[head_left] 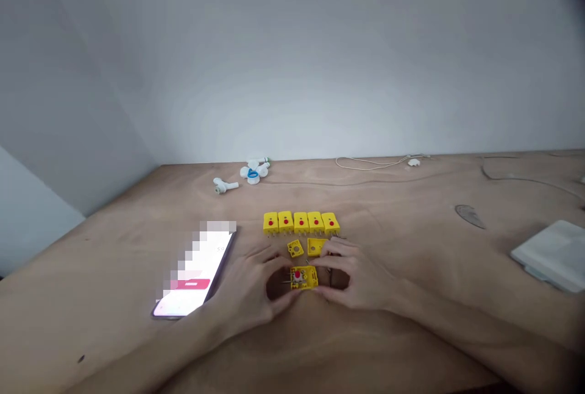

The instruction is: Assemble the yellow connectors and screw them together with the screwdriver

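Observation:
A small yellow plastic casing (311, 277) lies open between my hands, showing its inner parts and a red button (298, 274). Thin metal pins (286, 282) stick out of its left side. My left hand (249, 284) curves around the left end, thumb and forefinger gripping the casing's edges. From the other side, my right hand (361, 275) pinches its right end with thumb and fingertips. Just beyond lie a loose yellow cover piece (295, 248) and a second yellow half shell (315, 246), the latter partly hidden by my right fingers.
Behind stand several closed yellow casings (300, 223) with red buttons in a row. A lit phone (196, 278) lies left of my left hand. White plastic fittings (253, 172) and a thin cable (370, 165) are near the wall. At right is a white flat box (555, 254).

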`<state>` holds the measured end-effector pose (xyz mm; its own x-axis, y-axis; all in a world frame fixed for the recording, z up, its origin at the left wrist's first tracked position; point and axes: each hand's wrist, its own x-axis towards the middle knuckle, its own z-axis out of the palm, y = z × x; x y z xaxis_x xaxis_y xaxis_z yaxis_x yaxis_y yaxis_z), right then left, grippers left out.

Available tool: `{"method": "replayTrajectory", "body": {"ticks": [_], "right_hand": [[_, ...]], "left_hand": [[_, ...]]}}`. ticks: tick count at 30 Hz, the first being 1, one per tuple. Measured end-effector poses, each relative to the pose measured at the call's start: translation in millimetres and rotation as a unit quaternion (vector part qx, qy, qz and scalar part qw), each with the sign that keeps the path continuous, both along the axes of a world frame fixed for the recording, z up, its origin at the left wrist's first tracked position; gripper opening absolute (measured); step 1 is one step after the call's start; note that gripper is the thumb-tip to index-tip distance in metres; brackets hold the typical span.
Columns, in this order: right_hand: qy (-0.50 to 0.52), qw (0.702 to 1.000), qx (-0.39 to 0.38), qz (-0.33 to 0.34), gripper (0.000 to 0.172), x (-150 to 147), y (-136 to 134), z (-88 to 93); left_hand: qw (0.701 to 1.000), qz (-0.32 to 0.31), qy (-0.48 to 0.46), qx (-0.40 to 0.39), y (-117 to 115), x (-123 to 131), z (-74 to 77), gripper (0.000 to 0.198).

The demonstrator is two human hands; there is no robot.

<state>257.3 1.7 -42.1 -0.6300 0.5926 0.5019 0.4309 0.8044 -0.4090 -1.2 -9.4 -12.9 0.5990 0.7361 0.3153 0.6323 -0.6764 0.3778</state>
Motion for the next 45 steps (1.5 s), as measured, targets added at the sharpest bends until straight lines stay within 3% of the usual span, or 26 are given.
{"method": "replayTrajectory", "body": {"ticks": [3, 8, 17, 24, 31, 39, 45], "right_hand": [[0.022, 1.0, -0.011, 0.007, 0.037, -0.5, 0.6, 1.6], [0.069, 0.998, -0.012, -0.003, 0.018, 0.4, 3.4, 4.1], [0.064, 0.998, -0.024, 0.012, 0.021, -0.2, 4.1, 3.5], [0.034, 0.999, -0.013, 0.028, 0.042, 1.3, 5.0, 2.4], [0.013, 1.0, 0.0, 0.006, 0.035, 1.2, 5.9, -3.4], [-0.001, 1.0, -0.016, 0.0, 0.034, 0.9, 5.1, -1.4], [-0.007, 1.0, -0.015, -0.005, 0.033, 0.8, 5.6, -1.8]], "left_hand": [[1.0, -0.004, 0.004, 0.003, 0.3, -0.8, -0.3, 0.026], [1.0, 0.0, -0.001, 0.015, 2.3, -1.5, -4.0, 0.025], [1.0, -0.004, 0.002, 0.015, 0.4, -2.9, -2.5, 0.031], [1.0, -0.011, 0.0, 0.024, 1.7, -4.4, 0.6, 0.035], [0.997, 0.002, 0.044, 0.058, 8.6, -7.4, -9.4, 0.055], [0.998, 0.035, 0.043, 0.037, 9.6, -5.0, -9.0, 0.029], [1.0, 0.02, 0.013, 0.011, 14.5, -5.3, -12.2, 0.018]]}}
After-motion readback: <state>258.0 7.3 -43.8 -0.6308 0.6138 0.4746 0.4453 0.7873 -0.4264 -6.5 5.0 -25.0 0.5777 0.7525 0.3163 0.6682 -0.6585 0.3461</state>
